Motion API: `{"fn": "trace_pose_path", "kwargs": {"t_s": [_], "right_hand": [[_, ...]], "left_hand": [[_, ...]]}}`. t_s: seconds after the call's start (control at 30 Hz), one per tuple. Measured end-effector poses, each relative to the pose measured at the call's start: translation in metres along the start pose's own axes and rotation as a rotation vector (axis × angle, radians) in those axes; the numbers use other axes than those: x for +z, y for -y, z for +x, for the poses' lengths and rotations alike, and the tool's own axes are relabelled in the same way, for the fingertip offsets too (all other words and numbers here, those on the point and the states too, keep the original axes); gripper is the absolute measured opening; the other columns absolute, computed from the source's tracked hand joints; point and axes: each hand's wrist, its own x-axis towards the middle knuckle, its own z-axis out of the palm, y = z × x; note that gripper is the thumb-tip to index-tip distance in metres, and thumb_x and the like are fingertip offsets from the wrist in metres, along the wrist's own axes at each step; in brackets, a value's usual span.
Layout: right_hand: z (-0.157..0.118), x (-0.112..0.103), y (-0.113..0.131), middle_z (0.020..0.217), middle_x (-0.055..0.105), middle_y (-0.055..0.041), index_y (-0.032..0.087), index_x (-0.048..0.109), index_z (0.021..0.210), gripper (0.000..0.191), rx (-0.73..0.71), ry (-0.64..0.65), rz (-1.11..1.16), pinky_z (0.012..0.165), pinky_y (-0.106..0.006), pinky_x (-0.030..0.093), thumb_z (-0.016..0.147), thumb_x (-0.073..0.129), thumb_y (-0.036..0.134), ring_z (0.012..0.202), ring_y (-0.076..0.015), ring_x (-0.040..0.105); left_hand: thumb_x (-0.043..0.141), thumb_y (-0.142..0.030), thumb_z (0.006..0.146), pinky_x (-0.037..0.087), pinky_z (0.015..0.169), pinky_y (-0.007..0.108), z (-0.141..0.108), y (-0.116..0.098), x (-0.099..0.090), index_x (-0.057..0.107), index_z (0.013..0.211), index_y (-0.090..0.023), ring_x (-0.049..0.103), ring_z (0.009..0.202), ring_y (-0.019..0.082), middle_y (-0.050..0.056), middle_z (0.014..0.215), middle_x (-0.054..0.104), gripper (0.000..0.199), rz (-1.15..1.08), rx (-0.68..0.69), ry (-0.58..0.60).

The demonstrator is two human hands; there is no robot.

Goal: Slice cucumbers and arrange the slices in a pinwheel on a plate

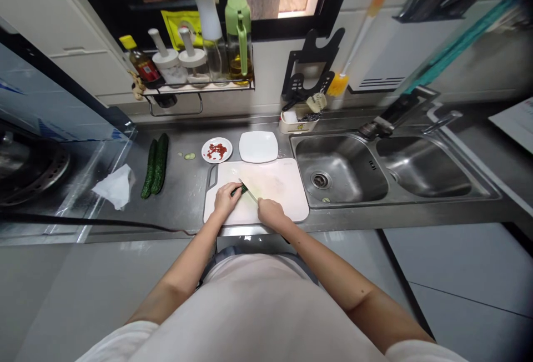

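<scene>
A white cutting board (287, 184) lies on the steel counter. My left hand (227, 199) is closed on a piece of cucumber (238, 190) on the board's left half. The handle of a knife (250, 192) is in my closed right hand (271, 212), and the blade slants up and left to the cucumber piece. Behind the board are a white plate (228, 154) with small red pieces (216, 151) and a bare white square plate (259, 146). Two whole cucumbers (159, 169) lie side by side to the left, with a few pale green slices (190, 156) nearby.
A double sink (341, 167) adjoins the board on the right. Crumpled white paper (117, 187) and a stove burner (33, 167) are at the left. Bottles and jars stand on a wall rack (208, 88). A small caddy (297, 126) sits behind the sink's left corner.
</scene>
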Motion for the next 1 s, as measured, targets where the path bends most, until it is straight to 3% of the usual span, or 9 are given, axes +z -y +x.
{"fn": "trace_pose_path", "kwargs": {"t_s": [0.53, 1.0], "right_hand": [[0.022, -0.019, 0.017, 0.113, 0.067, -0.0161, 0.014, 0.06, 0.117, 0.036, 0.009, -0.028, 0.05, 0.083, -0.032, 0.047, 0.085, 0.044, 0.012, 0.108, -0.0243, 0.062], [-0.015, -0.004, -0.01, 0.109, 0.068, -0.0153, 0.015, 0.063, 0.111, 0.032, 0.025, -0.059, 0.047, 0.078, -0.03, 0.046, 0.088, 0.041, 0.016, 0.101, -0.024, 0.064]], "left_hand": [[0.053, -0.027, 0.09, 0.05, 0.087, 0.03, -0.001, 0.002, 0.001, 0.069, 0.103, -0.022, 0.065, 0.095, 0.017, 0.004, 0.103, 0.071, 0.021, 0.02, 0.016, 0.003], [0.052, -0.03, 0.091, 0.05, 0.086, 0.031, -0.002, -0.002, 0.0, 0.069, 0.105, -0.025, 0.065, 0.096, 0.019, 0.003, 0.103, 0.072, 0.023, 0.072, -0.034, -0.014]]}}
